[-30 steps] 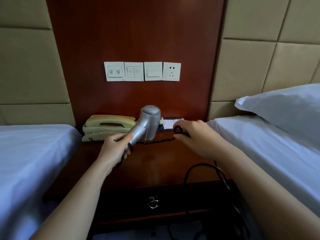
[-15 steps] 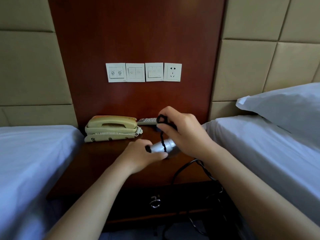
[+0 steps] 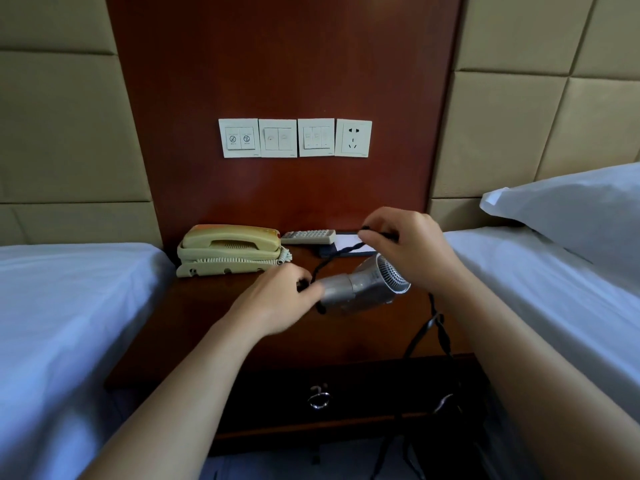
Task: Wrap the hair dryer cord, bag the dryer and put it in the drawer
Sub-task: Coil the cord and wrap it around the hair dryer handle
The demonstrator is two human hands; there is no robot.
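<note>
**Hair dryer held over the bedside counter, cord drawn taut between two hands**

The silver hair dryer (image 3: 363, 289) lies roughly level in the air just above the counter (image 3: 214, 327), its grilled end turned to the right. The left hand (image 3: 277, 306), reaching in from the lower left with its forearm low, closes its grip around the handle end, which is blurred. The right hand (image 3: 408, 251) is raised above and behind the dryer, wrist bent down, its grip pinched on the black cord (image 3: 332, 263). The cord runs taut from the handle end up to that pinch. More of it hangs below the right wrist, down past the counter's front edge and across the drawer (image 3: 363, 386), which is closed and carries a metal ring pull (image 3: 319, 398).

A cream telephone (image 3: 232, 249), a remote control (image 3: 308, 236) and a white notepad (image 3: 349, 244) sit along the counter's back edge against the wood panel. Bare wood shows left of and in front of the hands. A left bed (image 3: 69, 323) and a right bed (image 3: 540, 292), the latter bearing a pillow (image 3: 571, 216), close in both side edges. Switch plates (image 3: 277, 137) and a socket (image 3: 353, 137) are on the panel above.
</note>
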